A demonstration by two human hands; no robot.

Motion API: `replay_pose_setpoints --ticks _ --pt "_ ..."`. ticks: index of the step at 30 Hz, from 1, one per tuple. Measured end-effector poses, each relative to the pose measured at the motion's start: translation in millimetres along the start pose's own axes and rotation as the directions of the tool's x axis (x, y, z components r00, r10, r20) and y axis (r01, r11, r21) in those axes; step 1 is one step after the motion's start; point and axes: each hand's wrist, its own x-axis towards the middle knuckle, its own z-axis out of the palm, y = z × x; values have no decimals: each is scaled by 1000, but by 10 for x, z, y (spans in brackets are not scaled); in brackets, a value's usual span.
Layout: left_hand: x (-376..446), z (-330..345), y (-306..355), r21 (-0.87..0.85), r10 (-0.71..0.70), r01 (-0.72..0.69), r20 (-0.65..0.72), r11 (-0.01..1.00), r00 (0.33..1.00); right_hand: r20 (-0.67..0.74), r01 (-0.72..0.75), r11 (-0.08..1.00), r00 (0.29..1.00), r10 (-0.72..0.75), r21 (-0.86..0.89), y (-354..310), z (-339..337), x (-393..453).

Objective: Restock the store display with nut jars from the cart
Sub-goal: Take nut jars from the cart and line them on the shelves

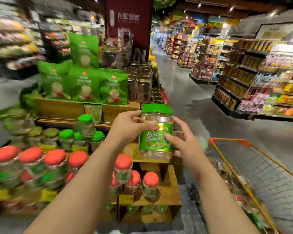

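We hold a clear plastic pistachio jar [156, 132] with a ribbed green lid upright above the wooden display [167, 196]. Our left hand [125, 127] curls its fingers round the jar's shoulder; our right hand [181, 137] touches the glossy label with spread fingers. An orange-rimmed wire cart [254, 171] stands at the right.

Ahead of you, green snack bags [85, 85] stand stacked in tiers on a wooden crate, and behind them a dark red banner [128, 22] with white characters hangs on a pillar. To your right a grey polished floor [184, 92] runs down the aisle, lined on its far side by shelves of packaged goods [254, 85] in yellow, pink and orange. On your far left, more shelves [12, 39] show only as a colourful blur.
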Motion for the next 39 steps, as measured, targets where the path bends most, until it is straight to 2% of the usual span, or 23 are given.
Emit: replay_pose_setpoints --ticks 10,15,20,22,25,31,39 --pt "-614 -2004 -225 95 31 -5 -282 995 959 137 -34 999 990 35 -9 -153 2046 288" --pt "-872 -2998 -418 137 44 -4 -288 991 957 205 -32 999 978 30 4 -142 3077 369" --pt "-955 -3690 -528 206 59 -2 -274 979 960 215 -45 999 976 39 22 -153 3832 431" --pt "-922 -3888 -587 223 55 9 -277 975 959 209 -50 999 977 47 6 -180 4002 466" --pt "-819 -4100 -670 160 27 21 -292 987 956 196 -70 997 978 71 -15 -217 4200 587" --pt "-450 -4299 -832 106 36 -1 -328 994 944 208 -96 995 974 89 21 -225 4336 988" --pt "551 -4424 -919 192 70 -9 -314 981 947 182 -107 993 979 97 47 -135 4318 1979"
